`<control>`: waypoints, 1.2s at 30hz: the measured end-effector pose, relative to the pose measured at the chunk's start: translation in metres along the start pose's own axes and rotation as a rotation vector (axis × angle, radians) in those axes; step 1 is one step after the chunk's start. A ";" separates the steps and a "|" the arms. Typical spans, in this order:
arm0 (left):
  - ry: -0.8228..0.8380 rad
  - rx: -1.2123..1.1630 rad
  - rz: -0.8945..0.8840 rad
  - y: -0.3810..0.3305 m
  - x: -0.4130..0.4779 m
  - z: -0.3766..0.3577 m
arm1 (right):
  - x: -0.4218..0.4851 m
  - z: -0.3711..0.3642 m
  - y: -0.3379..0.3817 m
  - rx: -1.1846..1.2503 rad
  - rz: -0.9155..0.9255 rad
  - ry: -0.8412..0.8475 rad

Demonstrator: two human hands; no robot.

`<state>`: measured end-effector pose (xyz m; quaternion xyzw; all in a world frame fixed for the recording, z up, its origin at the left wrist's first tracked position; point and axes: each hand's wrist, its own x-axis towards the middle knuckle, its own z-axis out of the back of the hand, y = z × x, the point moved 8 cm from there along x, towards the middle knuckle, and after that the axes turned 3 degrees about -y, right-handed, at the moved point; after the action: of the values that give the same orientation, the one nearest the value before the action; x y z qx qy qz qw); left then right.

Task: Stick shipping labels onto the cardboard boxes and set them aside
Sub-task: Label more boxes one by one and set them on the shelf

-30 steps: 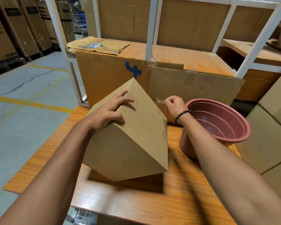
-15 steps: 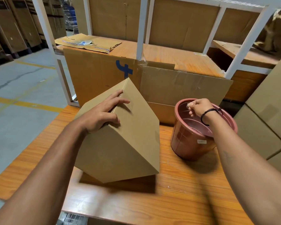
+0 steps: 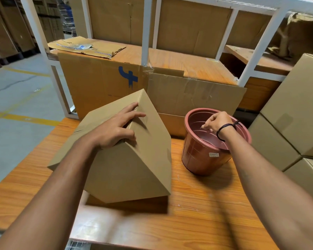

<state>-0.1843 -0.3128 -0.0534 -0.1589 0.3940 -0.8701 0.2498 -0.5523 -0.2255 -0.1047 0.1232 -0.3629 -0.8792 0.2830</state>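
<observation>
Warm, moderately bright light is cast from overhead. A soft, dark shadow is thrown beneath the tilted cardboard box (image 3: 134, 168) toward 6 o'clock, and another falls from the pot (image 3: 202, 156) toward 5 o'clock across the table (image 3: 197, 222). A pale sheen is seen on the table at 7 o'clock, where its near edge is smeared by motion blur. The white rack posts (image 3: 262, 46) are slanted by wide-angle distortion toward 1 o'clock. The aisle (image 3: 11, 42) at 10 o'clock is left dim.

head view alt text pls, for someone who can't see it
A person's left hand rests spread over the raised edge of a tilted cardboard box on a wooden table. Their right hand, fingers curled, hovers over a reddish plastic bucket.
</observation>
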 end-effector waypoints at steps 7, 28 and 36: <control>0.009 0.035 0.013 -0.006 0.001 -0.009 | -0.002 -0.014 -0.004 0.004 0.007 0.151; 0.006 0.128 0.043 -0.014 0.005 -0.018 | 0.004 -0.026 -0.005 -0.202 0.063 0.234; 0.009 0.139 0.049 -0.015 0.006 -0.021 | 0.006 -0.010 0.007 -0.232 0.123 -0.047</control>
<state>-0.2035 -0.2947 -0.0551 -0.1274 0.3376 -0.8897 0.2798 -0.5499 -0.2385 -0.1070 0.0464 -0.2723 -0.8988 0.3402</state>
